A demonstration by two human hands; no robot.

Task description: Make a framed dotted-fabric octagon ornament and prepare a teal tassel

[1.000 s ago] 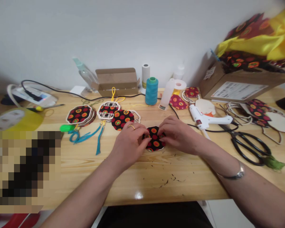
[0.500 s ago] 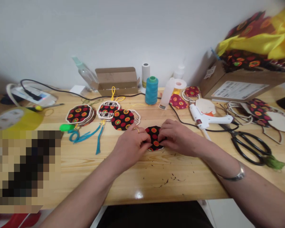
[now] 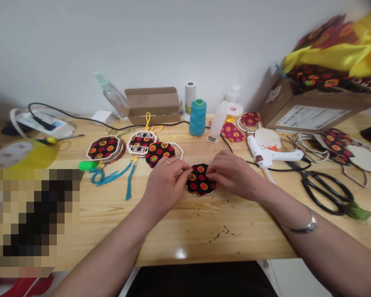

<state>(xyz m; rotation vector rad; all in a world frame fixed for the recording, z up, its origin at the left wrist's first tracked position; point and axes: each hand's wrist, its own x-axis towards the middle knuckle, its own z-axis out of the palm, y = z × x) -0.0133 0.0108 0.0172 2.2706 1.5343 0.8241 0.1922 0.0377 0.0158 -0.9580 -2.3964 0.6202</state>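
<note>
On pale wooden counter [image 3: 173, 237]: black floral fabric disc [image 3: 200, 182]
Left hand [image 3: 167, 181]: pinching upper-left edge
Right hand [image 3: 233, 175]: pinching upper-right edge

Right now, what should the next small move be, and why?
Perhaps smooth the near edge of the fabric: a pale rim shows there, while the left hand and right hand are at its upper sides, leaving that edge uncovered.

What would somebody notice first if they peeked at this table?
Probably the bright blue thread cone, standing near the middle of the table's back, and the yellow cloth on top of the cardboard box at the right. Next, maybe the flowery black round piece between the left hand and right hand.
</note>
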